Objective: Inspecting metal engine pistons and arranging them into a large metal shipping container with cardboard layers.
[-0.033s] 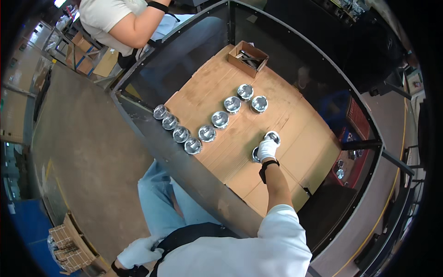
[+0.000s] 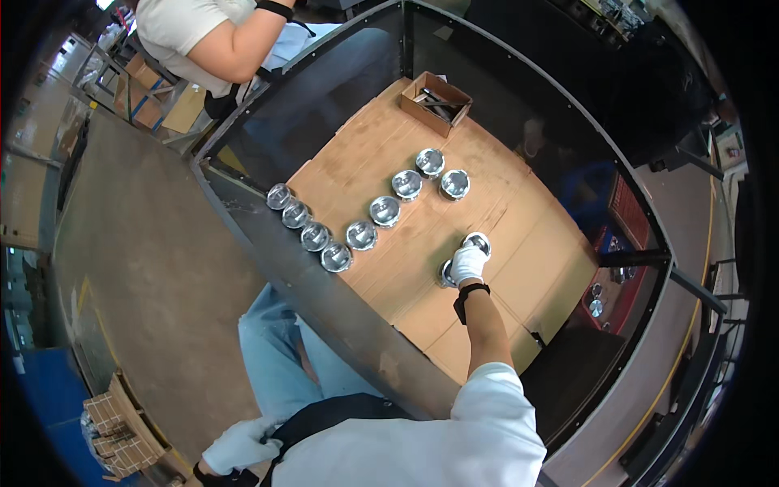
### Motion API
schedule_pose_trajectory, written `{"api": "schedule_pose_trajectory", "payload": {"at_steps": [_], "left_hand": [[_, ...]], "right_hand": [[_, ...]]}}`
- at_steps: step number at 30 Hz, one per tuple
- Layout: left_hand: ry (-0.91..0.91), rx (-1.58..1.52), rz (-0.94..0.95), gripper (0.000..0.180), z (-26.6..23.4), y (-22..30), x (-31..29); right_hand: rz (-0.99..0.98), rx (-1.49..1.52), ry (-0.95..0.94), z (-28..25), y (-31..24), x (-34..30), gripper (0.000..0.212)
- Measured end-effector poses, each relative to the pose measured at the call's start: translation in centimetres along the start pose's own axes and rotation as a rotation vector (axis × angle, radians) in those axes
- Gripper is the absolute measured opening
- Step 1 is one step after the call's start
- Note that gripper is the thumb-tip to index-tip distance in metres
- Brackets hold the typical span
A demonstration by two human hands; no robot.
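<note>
My right hand (image 2: 468, 265), in a white glove, reaches over the cardboard with its fingers closed on a shiny round metal piston (image 2: 479, 242). A second piston (image 2: 445, 273) stands just left of the same hand, partly covered by it. My left hand (image 2: 237, 446), also gloved, rests low beside my hip, holding nothing, its fingers loosely apart. Left of the right hand, several pistons stand flat side up: a row along the near left edge, including one piston (image 2: 336, 256), and a slanting line with another piston (image 2: 385, 211). A further piston (image 2: 454, 185) sits beside that line.
Brown cardboard (image 2: 519, 219) covers the table, which dark panels and a metal frame (image 2: 324, 280) enclose. A small cardboard box (image 2: 436, 104) with dark parts stands at the far corner. Beyond the right panel are red trays (image 2: 621, 308) with metal parts. Another person (image 2: 219, 40) is at the far left.
</note>
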State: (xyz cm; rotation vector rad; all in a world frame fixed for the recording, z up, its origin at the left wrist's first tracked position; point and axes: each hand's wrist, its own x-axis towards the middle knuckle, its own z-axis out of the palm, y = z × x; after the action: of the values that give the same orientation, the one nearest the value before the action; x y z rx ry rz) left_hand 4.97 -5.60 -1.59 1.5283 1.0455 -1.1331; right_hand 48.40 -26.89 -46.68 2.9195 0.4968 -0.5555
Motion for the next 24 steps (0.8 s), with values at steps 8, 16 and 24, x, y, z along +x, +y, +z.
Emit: {"api": "schedule_pose_trajectory", "payload": {"at_steps": [8, 16, 24], "left_hand": [[0.325, -0.491, -0.153, 0.036, -1.3, -4.0, -6.6], [0.258, -0.926, -0.336, 0.03, 0.9, 0.4, -8.5], [0.404, -0.701, -0.321, 0.029, 4.7, -0.4, -8.5]], "right_hand": [[-0.184, 0.067, 0.201, -7.3, 2.8, 3.7, 0.016], [0.113, 0.13, 0.282, -10.1, 9.2, 16.4, 0.016], [0.243, 0.445, 0.293, -9.8, 8.6, 16.2, 0.022]]}}
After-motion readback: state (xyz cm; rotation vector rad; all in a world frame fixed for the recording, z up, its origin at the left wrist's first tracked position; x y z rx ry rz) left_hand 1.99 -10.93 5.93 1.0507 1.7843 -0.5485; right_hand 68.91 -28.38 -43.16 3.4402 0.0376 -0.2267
